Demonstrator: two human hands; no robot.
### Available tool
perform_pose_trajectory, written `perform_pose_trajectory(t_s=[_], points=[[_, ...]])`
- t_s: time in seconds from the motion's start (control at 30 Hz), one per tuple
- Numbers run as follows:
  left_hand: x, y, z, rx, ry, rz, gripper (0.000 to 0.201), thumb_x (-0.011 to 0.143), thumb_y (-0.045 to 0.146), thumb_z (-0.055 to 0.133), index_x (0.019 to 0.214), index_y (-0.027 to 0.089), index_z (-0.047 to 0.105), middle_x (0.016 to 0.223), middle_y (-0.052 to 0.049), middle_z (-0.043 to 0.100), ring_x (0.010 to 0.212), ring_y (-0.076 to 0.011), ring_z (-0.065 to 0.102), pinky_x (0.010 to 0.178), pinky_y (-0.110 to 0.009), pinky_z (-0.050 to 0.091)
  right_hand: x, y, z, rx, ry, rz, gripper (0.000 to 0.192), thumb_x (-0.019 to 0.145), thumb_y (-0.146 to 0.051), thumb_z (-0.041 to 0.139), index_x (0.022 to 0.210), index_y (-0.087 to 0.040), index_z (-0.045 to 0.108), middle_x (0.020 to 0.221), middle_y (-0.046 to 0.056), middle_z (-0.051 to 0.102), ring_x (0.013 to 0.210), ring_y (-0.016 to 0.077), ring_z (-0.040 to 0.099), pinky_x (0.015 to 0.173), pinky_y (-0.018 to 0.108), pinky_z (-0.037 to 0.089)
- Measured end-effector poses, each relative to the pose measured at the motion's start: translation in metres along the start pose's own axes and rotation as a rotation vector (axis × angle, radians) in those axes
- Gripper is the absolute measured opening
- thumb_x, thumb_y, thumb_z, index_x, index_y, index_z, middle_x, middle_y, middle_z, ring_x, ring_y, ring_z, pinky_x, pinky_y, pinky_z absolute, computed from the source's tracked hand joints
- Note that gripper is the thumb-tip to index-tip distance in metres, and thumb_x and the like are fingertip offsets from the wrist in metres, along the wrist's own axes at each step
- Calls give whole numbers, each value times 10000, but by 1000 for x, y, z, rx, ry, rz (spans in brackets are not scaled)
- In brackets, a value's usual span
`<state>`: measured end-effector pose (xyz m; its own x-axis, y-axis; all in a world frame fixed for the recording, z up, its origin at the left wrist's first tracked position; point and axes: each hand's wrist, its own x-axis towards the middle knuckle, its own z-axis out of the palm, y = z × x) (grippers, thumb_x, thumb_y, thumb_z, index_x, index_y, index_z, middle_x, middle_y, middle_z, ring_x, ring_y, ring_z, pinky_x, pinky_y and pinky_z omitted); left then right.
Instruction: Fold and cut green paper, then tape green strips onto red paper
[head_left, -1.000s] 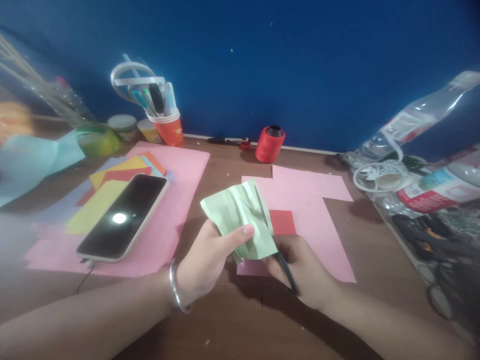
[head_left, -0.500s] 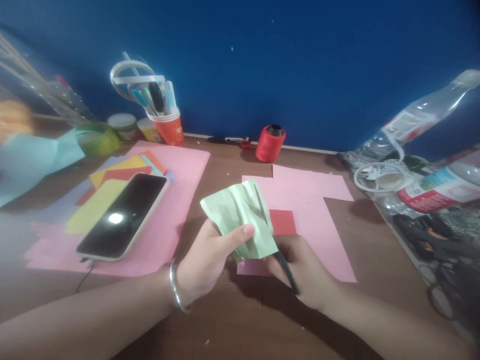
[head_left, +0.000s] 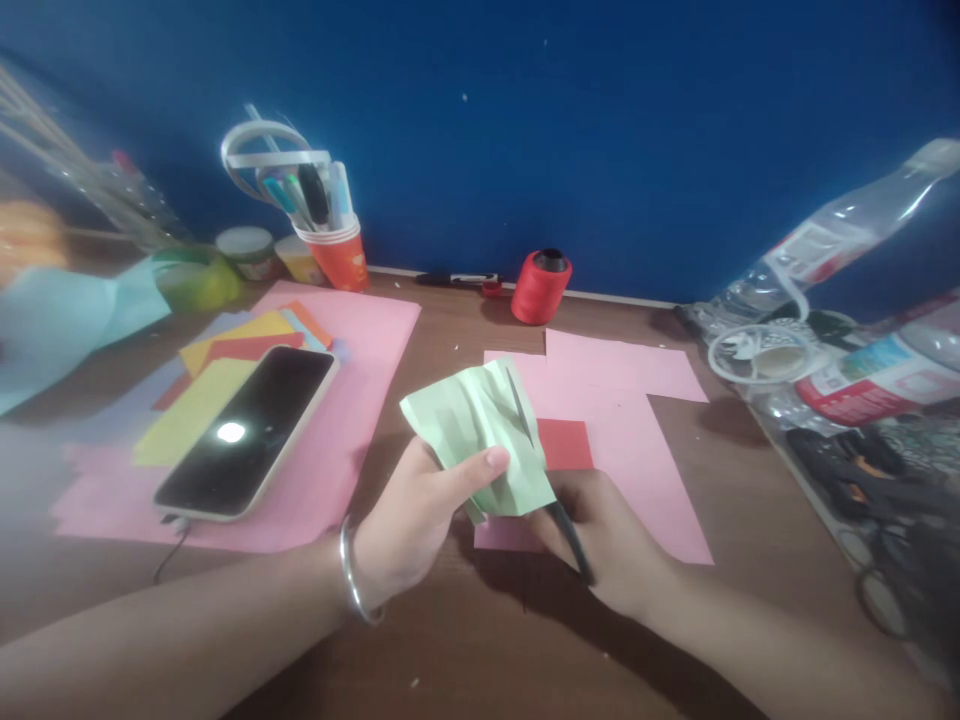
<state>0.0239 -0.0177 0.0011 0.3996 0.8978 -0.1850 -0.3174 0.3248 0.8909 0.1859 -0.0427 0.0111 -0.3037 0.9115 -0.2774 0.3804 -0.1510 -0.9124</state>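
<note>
Head view: from my remote seat I see the left hand pinching the creased green paper, thumb on top, likely to steady it against the scissors, whose black handle the right hand's fingers curl around, with a blade across the paper just beyond the left thumb. Past the right fingers, a red square rests on pink paper; left of the left fingers, a phone lies on coloured sheets, perhaps weighting them.

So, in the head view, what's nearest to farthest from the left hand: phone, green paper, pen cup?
1. Green paper: held in the left hand.
2. Phone: off to that hand's left.
3. Pen cup: farther back, also left.
</note>
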Motion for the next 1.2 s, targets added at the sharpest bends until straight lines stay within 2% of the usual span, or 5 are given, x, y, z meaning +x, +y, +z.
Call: perform_pose_trajectory(t_s=[0.4,0.7,0.93,1.1,1.2], points=[[-1,0,1,-27,-27,-37,110,790,231,582,884,179,608,815,-16,627,697,-111,586,656,-229,480,0,-1,2,193,-45,-34,143,765,-235,552,705,-128,626,658,11,616,614,164,572,595,261,456],[-4,1,4,-26,-53,-109,248,780,258,587,1016,184,595,822,-35,653,633,-136,594,547,-236,465,0,-4,2,227,-66,-101,162,762,-94,504,828,-127,648,765,31,660,730,195,607,635,263,475],[-3,1,1,-113,-84,-111,258,801,296,551,1014,167,616,852,-58,676,659,-153,612,564,-240,455,0,-4,4,315,-67,-78,95,766,-147,561,803,-130,646,736,25,652,665,171,602,609,261,482],[-1,-1,0,-151,7,-131,216,803,258,559,983,161,629,876,-65,680,731,-161,627,655,-255,475,-2,-1,6,303,-67,-35,129,780,-228,575,847,-140,643,736,25,649,613,157,585,565,257,466],[-1,-2,0,-153,17,-128,211,801,243,563,986,162,624,864,-64,682,677,-157,628,575,-243,472,-3,-1,7,297,-59,-30,162,782,-271,579,852,-141,646,774,34,657,610,156,585,573,262,466]])
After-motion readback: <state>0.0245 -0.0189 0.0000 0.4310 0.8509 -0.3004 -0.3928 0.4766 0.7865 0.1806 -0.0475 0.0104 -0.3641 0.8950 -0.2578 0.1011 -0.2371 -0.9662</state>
